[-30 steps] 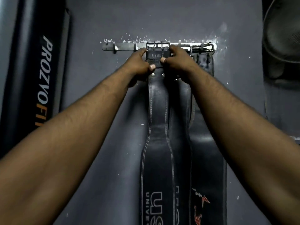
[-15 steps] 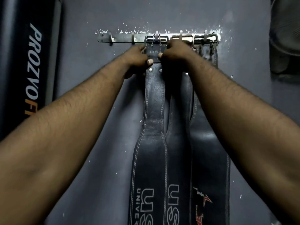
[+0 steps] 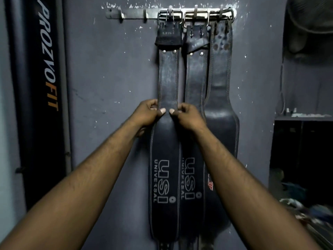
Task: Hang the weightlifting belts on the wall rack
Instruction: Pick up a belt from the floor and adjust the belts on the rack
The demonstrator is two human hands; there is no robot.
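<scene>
Three black leather weightlifting belts hang by their buckles from a metal wall rack (image 3: 133, 14) on a grey wall. The left belt (image 3: 168, 78) carries the print USI UNIVERSAL. A second USI belt (image 3: 195, 78) hangs beside it, and a third belt (image 3: 220, 78) with red lettering is on the right. My left hand (image 3: 148, 113) pinches the left edge of the left belt where it starts to widen. My right hand (image 3: 187, 115) pinches its right edge at the same height, thumbs on the front.
A tall black panel marked PROZVOFIT (image 3: 45, 69) stands against the wall at the left. Two bare hooks (image 3: 120, 14) remain at the rack's left end. A dark shelf unit (image 3: 302, 141) and clutter (image 3: 306, 210) sit at the right.
Both hands have slid down from the buckle at the rack to the belt's middle. The buckle now hangs on its hook by itself. The view has tilted so the rack sits higher.
</scene>
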